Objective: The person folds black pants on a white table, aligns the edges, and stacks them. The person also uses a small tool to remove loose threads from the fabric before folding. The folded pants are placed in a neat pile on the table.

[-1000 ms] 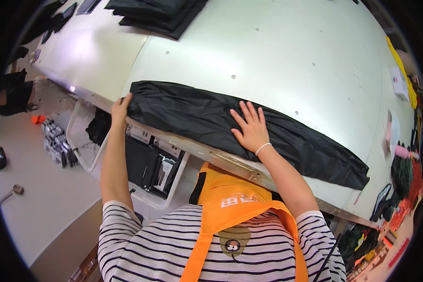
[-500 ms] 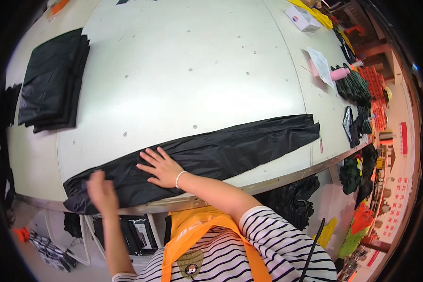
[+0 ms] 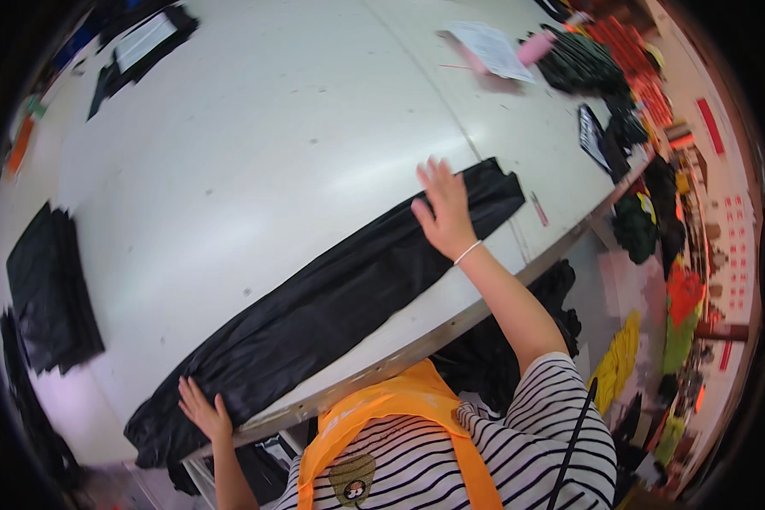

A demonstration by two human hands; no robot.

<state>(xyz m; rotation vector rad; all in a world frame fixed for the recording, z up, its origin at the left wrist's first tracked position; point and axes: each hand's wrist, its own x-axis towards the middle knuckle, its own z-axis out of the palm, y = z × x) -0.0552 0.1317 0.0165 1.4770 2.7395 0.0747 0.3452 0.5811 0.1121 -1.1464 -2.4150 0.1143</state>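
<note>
Hands, head view: both bare, palms down over one long strip of folded black fabric, neither closed on anything. Left hand lies open near the strip's left end, fingers extended across the cloth, the heel of the hand by the table's front edge. Right hand is open near the strip's right end, fingers spread and slightly blurred, the fingertips reaching past the far long edge of the cloth; cannot tell whether the palm presses on the fabric or sits just above it. White bracelet on the right wrist.

Strip position: along the near side of a white worktable, running diagonally from lower left to upper right. Surface lightly creased along its length; the right end shows layered edges.

Surroundings: stack of folded black fabric at the table's left side, well apart from the strip. Slim reddish tool just beyond the strip's right end; exact kind unclear. Farther up on the right, white paper sheet, with a pink bottle beside it and a dark green bundle next to that. Wearer has an orange apron over a striped shirt.
</note>
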